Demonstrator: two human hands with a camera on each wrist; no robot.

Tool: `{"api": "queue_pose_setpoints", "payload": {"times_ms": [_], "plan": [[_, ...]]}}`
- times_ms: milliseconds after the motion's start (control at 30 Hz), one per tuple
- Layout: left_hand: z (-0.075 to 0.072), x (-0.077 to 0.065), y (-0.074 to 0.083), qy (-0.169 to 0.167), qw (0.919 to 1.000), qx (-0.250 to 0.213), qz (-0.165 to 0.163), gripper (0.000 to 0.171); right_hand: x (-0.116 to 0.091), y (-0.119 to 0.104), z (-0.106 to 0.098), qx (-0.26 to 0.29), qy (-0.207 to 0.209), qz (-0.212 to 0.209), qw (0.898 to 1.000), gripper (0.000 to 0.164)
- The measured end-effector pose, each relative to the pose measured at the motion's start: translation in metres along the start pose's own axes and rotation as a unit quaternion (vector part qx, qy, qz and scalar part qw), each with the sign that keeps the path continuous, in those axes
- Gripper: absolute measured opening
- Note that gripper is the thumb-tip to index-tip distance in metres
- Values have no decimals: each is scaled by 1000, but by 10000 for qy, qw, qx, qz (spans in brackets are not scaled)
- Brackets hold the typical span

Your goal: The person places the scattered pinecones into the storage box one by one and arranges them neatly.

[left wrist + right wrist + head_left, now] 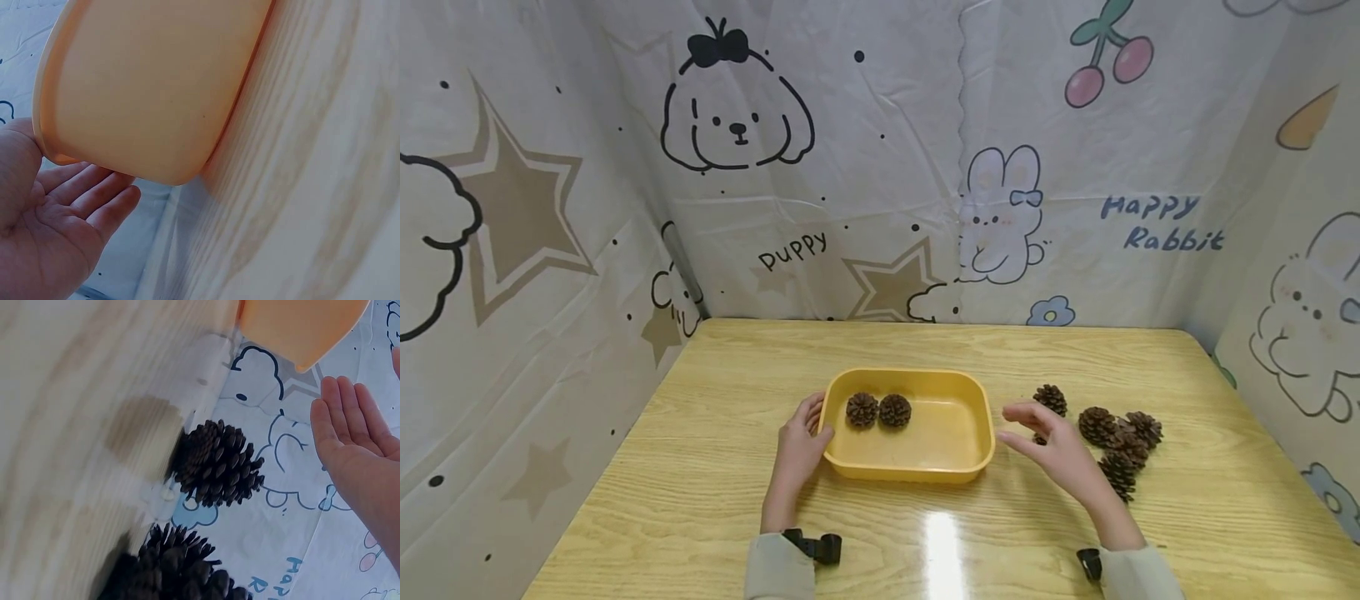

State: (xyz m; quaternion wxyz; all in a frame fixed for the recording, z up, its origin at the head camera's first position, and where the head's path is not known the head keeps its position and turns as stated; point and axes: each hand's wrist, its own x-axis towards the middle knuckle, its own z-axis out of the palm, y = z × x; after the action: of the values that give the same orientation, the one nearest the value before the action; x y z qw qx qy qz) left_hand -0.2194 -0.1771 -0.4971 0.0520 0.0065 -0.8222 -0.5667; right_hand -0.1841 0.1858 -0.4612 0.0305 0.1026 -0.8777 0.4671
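A yellow plastic tray (943,437) stands on the table, with two brown pine cones (862,410) side by side in its left half. My left hand (799,450) holds the tray's left end, thumb at the rim and fingers along the outer wall; the left wrist view shows that wall (156,87) close up. Just right of the tray, my right hand (1060,454) hovers with nothing in it, fingers extended and thumb apart. Beyond and partly behind it lie loose pine cones (1049,400). One single pine cone (219,464) shows whole in the right wrist view.
Several more pine cones (1126,446) lie clustered on the right of the wooden table (700,467). A printed cloth (865,208) hangs behind the table and along both sides. Each wrist wears a black strap (812,546).
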Motion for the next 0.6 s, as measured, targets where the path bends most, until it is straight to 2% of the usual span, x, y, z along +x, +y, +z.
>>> {"api": "queue_pose_setpoints", "payload": {"times_ms": [600], "plan": [[0,0,-1,-29,10000,51,67,55,-20,7,-20,-347,285,353,9984,45]]}}
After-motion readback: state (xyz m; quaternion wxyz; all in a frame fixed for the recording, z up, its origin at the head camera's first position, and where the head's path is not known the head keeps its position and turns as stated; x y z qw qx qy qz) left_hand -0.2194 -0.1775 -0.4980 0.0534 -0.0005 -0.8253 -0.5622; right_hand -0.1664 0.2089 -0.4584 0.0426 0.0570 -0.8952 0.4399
